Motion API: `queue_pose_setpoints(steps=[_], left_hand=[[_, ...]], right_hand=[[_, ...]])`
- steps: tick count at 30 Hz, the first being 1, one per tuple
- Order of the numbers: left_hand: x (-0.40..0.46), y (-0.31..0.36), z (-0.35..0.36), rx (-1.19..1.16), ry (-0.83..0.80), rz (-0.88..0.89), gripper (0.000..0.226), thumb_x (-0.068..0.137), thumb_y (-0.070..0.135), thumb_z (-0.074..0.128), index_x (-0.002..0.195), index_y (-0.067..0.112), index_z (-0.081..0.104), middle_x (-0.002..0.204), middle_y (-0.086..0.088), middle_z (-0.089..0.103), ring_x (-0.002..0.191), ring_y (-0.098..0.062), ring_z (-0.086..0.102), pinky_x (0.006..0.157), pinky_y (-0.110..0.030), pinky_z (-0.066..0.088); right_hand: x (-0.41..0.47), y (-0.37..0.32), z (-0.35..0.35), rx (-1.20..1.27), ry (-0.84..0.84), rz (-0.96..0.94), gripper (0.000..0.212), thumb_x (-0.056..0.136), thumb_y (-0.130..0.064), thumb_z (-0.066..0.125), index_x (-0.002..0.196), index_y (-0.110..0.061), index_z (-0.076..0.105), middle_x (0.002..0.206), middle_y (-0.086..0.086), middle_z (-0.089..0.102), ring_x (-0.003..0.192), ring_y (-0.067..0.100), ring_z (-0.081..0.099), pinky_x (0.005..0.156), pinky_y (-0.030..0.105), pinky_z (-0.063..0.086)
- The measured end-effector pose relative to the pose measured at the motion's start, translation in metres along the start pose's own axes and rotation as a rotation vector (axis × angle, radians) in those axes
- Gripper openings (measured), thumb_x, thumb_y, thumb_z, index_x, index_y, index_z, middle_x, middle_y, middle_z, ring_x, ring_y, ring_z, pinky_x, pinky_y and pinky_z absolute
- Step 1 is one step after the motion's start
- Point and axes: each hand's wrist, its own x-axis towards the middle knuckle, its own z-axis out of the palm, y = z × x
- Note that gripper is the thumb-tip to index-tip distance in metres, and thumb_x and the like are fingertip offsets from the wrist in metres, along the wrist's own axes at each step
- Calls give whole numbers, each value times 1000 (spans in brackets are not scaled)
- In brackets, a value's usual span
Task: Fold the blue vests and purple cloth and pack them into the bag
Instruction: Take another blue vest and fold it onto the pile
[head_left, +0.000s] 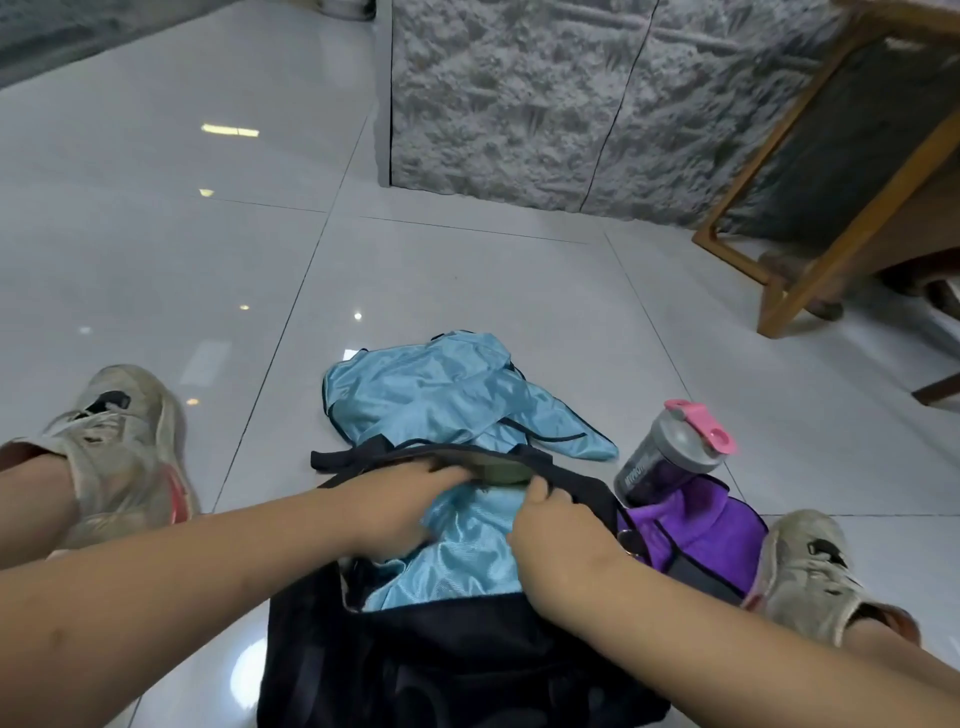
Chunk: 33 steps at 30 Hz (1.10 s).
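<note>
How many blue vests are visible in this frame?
2: one blue vest partly in the bag under both hands, another crumpled on the floor beyond it. Others may be hidden inside.

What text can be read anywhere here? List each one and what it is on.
White lettering runs along the dark sleeve of the shaker bottle; it is too blurred to read with any certainty.
Nothing readable shows on the blue vests, the purple cloth, the black bag or the shoes.

vest (470, 551) in bag (457, 649) | vest (447, 395) behind | cloth (696, 525) right
</note>
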Motion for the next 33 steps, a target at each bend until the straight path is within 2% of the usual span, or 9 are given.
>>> queue_pose_setpoints(steps=[4, 8, 12, 15, 22, 25, 27, 30, 33], left_hand=[[-11, 15, 20, 454, 42, 109, 56, 101, 44, 36, 155, 35, 25, 156, -5, 37, 139, -33, 39, 110, -53, 35], [-25, 23, 46, 571, -98, 63, 93, 97, 75, 10, 164, 12, -2, 172, -14, 5, 159, -37, 0, 123, -64, -1], [-33, 13, 62, 576, -146, 10, 111, 84, 90, 15, 161, 19, -21, 172, -11, -3, 156, -38, 5, 122, -61, 10], [-34, 7, 60, 519, -119, -9, 121, 67, 102, 0, 161, 27, -22, 171, -7, 2, 153, -37, 12, 119, -56, 16], [-32, 5, 57, 586, -101, 19, 113, 77, 96, 18, 155, 32, -34, 172, -9, -15, 157, -37, -9, 119, -63, -4], [-31, 8, 65, 622, -91, 100, 111, 88, 81, 32, 152, 24, -39, 167, -9, -32, 154, -34, -29, 117, -63, -21], [-32, 5, 68, 600, -77, 109, 107, 91, 75, 34, 153, 25, -37, 169, -9, -26, 155, -34, -25, 119, -61, -21], [-37, -4, 60, 514, -88, 50, 109, 85, 84, 35, 159, 29, -24, 172, -10, -2, 158, -37, -2, 123, -58, -3], [-41, -5, 49, 539, -166, 8, 119, 81, 86, 42, 160, 25, -23, 171, -11, 0, 157, -36, 3, 124, -53, 0]], right_hand=[[15, -6, 17, -84, 47, -214, 84, 102, -11, 54, 166, -8, -1, 166, 22, 16, 151, 40, 26, 121, 49, 33], [28, 6, 35, -97, -70, -300, 105, 100, -42, 65, 165, -6, -9, 173, 20, -9, 160, 37, -3, 130, 48, 11], [28, 14, 54, -42, -283, -176, 127, 93, -59, 68, 160, -7, -26, 173, 18, -15, 160, 31, 16, 127, 44, 24], [26, 19, 57, -53, -361, -120, 127, 94, -63, 64, 158, -2, -26, 170, 25, 15, 151, 33, 37, 123, 41, 30], [20, 13, 53, -45, -217, -154, 130, 90, -49, 75, 159, -1, -24, 170, 26, 4, 156, 34, 24, 125, 42, 25], [19, 1, 59, -70, -45, -326, 127, 91, -47, 74, 161, -4, -22, 171, 21, -15, 161, 33, -5, 127, 49, 12], [21, 3, 66, -94, -89, -329, 125, 93, -45, 73, 160, -4, -25, 171, 18, -22, 161, 31, -13, 129, 48, 7], [21, 15, 70, 18, -226, -193, 127, 93, -40, 75, 158, -5, -28, 172, 15, -18, 161, 30, 8, 128, 43, 20], [15, 17, 61, 16, -269, -155, 122, 96, -32, 73, 157, -3, -28, 172, 18, -19, 160, 32, 11, 126, 45, 24]])
